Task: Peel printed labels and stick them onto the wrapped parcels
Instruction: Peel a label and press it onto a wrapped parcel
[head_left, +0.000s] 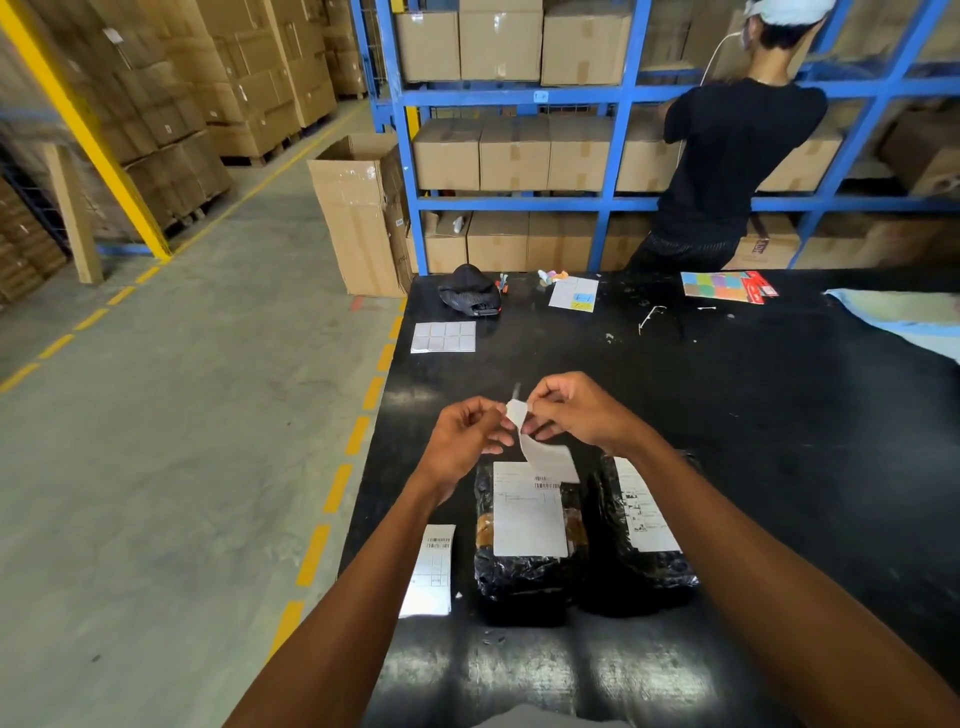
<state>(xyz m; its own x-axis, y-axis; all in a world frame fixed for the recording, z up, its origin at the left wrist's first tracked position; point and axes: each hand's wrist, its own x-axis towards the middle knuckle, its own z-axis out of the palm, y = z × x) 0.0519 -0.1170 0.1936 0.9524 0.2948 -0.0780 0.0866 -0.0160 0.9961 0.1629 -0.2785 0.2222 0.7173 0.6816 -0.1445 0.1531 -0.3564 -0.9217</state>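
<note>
Head: L hand (467, 431), R hand (577, 410) pinch downward-hanging label (543, 453).

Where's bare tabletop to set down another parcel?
Free: the wide stretch right of the right parcel, up to the blue cloth; also the band between the left parcel and the grey sticker sheet. Crowded: near-left, loose label close beside both parcels.

Both arms reach forward, left hand (466, 432) and right hand (576, 410) raised together, fingertips pinched.
</note>
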